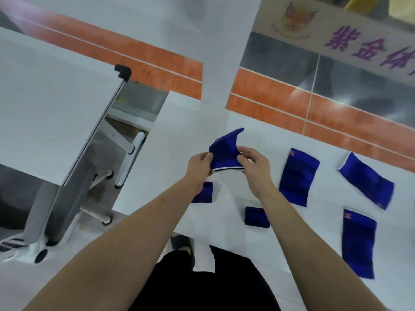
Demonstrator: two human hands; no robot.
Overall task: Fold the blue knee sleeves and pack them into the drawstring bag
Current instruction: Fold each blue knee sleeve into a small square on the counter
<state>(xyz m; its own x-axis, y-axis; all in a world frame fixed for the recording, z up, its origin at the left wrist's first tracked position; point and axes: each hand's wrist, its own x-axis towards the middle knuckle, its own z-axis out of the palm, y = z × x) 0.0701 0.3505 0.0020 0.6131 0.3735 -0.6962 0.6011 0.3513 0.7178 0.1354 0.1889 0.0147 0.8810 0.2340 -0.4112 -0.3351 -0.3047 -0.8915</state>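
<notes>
A blue knee sleeve (224,151) hangs in the air above the white table (170,153), its far end pointing up. My left hand (198,168) pinches its left edge and my right hand (252,163) pinches its right edge, just above the white-trimmed hem. Two small folded blue sleeves lie below my hands, one (204,192) partly hidden by my left wrist, the other (257,217) near the table's front edge. Three flat blue sleeves lie to the right (297,177), (368,180), (358,242). No drawstring bag is in view.
A second white table (45,104) with a black corner guard stands to the left, its wheeled legs in the gap between the tables. An orange and white wall runs behind. My dark clothing (202,286) shows below the table's front edge.
</notes>
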